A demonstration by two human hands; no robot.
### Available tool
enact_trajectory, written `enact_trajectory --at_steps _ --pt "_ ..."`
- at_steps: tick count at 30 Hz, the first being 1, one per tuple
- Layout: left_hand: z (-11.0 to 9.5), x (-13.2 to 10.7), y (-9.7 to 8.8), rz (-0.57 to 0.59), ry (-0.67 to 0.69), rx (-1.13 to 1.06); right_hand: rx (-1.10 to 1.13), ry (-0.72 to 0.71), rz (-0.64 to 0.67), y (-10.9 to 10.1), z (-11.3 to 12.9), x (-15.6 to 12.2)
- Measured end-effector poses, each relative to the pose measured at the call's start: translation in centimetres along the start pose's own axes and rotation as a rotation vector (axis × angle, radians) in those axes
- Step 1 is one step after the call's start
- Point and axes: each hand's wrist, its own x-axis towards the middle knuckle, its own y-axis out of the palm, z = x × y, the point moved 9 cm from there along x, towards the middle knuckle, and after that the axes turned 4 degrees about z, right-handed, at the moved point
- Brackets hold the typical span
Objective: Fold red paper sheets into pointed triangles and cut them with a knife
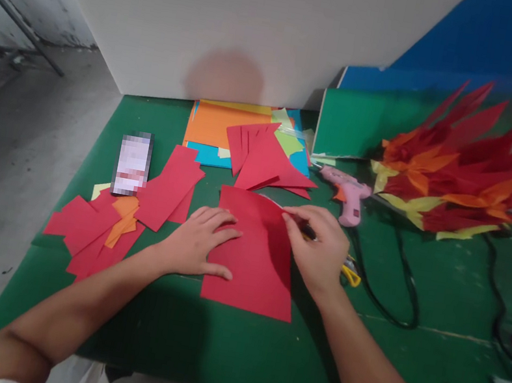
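Note:
A sheet of red paper (253,264) lies on the green tabletop in front of me. My left hand (201,238) rests on its left edge with the fingers spread. At the sheet's upper right corner, my right hand (316,242) pinches the paper between thumb and fingers, and that edge is slightly raised. Partly hidden beneath the right hand is a tool with a yellow handle (351,272); its kind is unclear. Cut red paper pieces (170,186) lie left of my left hand, with small orange strips (124,214) among them. More red cut pieces (266,160) lie beyond the sheet.
A pink glue gun (348,194) with a black cord stands right of the sheet. Behind it spreads a red, orange and yellow flame-like paper piece (458,168). Coloured sheets (213,124) lie against the white board (247,18). A phone (132,164) is at left.

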Motion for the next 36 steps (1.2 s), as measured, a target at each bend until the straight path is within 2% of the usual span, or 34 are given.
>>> enact_trajectory --at_steps 4,8,12,18,23,36 --pt "0.2 0.1 0.6 0.032 -0.039 0.026 -0.04 -0.146 0.027 0.4 1.9 -0.3" --pt "-0.1 -0.1 0.7 -0.005 -0.075 0.047 -0.026 -0.296 0.191 2.4 4.0 -1.0" --pt "-0.2 -0.4 0.2 -0.086 -0.114 0.024 -0.011 -0.389 0.31 4.2 5.1 -2.0" --pt "0.9 -0.6 -0.8 -0.119 -0.143 -0.038 0.0 -0.526 0.318 5.0 6.6 -3.2" --pt "2.8 -0.9 -1.4 -0.188 -0.243 0.012 0.046 -0.541 0.384 5.9 7.7 -3.8" --pt "3.0 -0.8 -0.8 -0.029 -0.152 0.032 0.063 -0.627 0.49 7.0 8.0 -4.8"
